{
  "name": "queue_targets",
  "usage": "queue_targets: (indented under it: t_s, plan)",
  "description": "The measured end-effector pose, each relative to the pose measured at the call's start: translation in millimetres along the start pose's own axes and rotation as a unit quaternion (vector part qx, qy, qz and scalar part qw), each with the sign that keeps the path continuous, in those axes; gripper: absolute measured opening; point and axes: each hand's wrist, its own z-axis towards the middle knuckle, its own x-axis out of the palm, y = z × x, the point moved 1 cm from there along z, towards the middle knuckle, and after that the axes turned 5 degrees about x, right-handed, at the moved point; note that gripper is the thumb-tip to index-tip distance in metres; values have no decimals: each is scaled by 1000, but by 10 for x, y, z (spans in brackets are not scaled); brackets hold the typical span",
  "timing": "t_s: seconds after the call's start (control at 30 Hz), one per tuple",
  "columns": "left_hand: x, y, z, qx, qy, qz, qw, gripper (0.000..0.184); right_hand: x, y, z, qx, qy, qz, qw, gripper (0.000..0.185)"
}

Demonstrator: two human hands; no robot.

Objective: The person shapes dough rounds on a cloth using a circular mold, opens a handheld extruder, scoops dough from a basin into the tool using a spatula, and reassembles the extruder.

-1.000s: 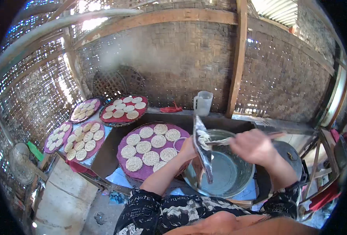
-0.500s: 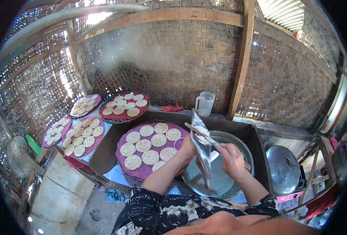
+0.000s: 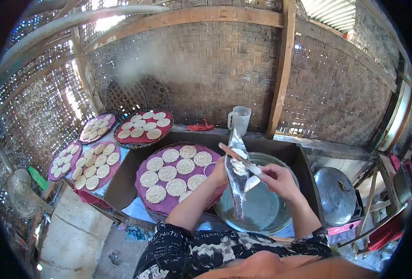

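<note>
My left hand (image 3: 219,173) grips a dark sheet-like piece (image 3: 236,186) smeared with white paste, which stands nearly upright above a wide metal basin (image 3: 266,209). My right hand (image 3: 280,180) is closed round a wooden stick (image 3: 236,156) that lies slantwise across the top of the piece. White paste (image 3: 238,166) clings under the stick, and a pale flat piece (image 3: 252,182) shows below it. Left of the basin, a round tray with purple cloth (image 3: 171,203) carries several pale lacy discs (image 3: 167,173).
Smaller trays of discs stand at the left, one with red cloth (image 3: 135,138). A plastic jug (image 3: 240,119) and a red cloth piece (image 3: 200,126) are behind the basin. A lidded pot (image 3: 335,197) sits at the right, beyond the box edge (image 3: 310,186).
From far right, my right hand has come in beside the dark piece, bringing the stick across it. The stick's angle has shifted slightly since the half-second-old frame, and the view has moved a little.
</note>
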Motion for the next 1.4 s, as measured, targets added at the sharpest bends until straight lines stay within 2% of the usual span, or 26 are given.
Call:
queue_targets:
  t_s: [0.03,0.1,0.13,0.17,0.2,0.27,0.3,0.4,0.47,0.5,0.57,0.63,0.73,0.8,0.87,0.9,0.97,1.0,1.07,1.1,1.17,1.27,1.37,1.4]
  plan:
    - [-58,-90,-33,5,-19,-93,995,35,-83,-60,-44,0,-8,-32,999,22]
    - [-198,-151,-104,-23,-58,-91,994,28,-316,-140,-123,-28,-33,-99,994,22]
    - [-308,-158,-100,-141,-57,-394,907,27,-453,-150,-156,-57,-51,-135,988,22]
    - [-344,-83,-80,-106,-56,-333,935,27,-556,-143,-168,-75,-69,-114,988,22]
    - [-317,-62,-76,-79,-35,-276,957,27,-542,-1,-183,-17,-88,-80,993,23]
    - [-205,-98,-63,-29,22,-163,986,27,-397,94,-83,-193,-160,-210,945,25]
    - [-109,-151,-63,-99,10,-244,965,26,-335,156,-27,-223,-189,-269,918,26]
    - [-3,-171,-41,-62,72,-211,973,26,-258,66,85,-345,-227,-391,823,29]
    - [4,-181,-30,-52,46,-209,976,28,-216,23,55,-380,-219,-409,800,27]
    - [-10,-183,-43,-46,31,-208,977,30,-180,4,14,-376,-207,-416,802,27]
    - [-114,-99,-60,10,73,-45,996,31,-124,-46,-57,-358,-183,-403,822,27]
    - [-171,-86,-81,46,103,87,990,29,-88,-84,-117,-340,-166,-389,840,28]
    - [-157,-57,-86,7,12,-136,991,27,-36,-71,-235,-330,-137,-390,849,28]
    - [-226,12,-7,-147,-51,-335,929,29,-62,-28,-301,-306,-82,-340,885,25]
    - [-245,0,-13,-118,-52,-302,944,28,-128,0,-307,-281,-27,-263,922,23]
    - [-251,29,12,-69,-10,-218,973,28,-161,9,-291,-198,-58,-208,956,21]
    - [-240,163,75,32,74,-46,996,29,-216,-61,-169,-157,-112,-199,961,23]
    - [-208,191,154,2,88,-88,992,31,-204,-43,-132,-138,-122,-193,964,24]
    - [-19,-211,-17,-60,30,-138,988,29,-137,14,-81,-233,-141,-277,922,24]
    - [-29,-189,-21,-93,38,-180,979,29,-112,28,-67,-280,-149,-317,894,25]
    - [-69,-134,-30,-156,51,-262,951,28,-91,2,-56,-296,-160,-330,882,24]
    - [-30,-302,-87,-167,6,-216,962,25,-48,42,-62,-336,-179,-357,853,26]
    - [-24,-291,-51,-266,-56,-350,897,28,-28,72,-65,-362,-193,-385,827,26]
    - [-37,-236,-42,-248,-31,-319,914,29,-28,73,-70,-368,-197,-394,819,27]
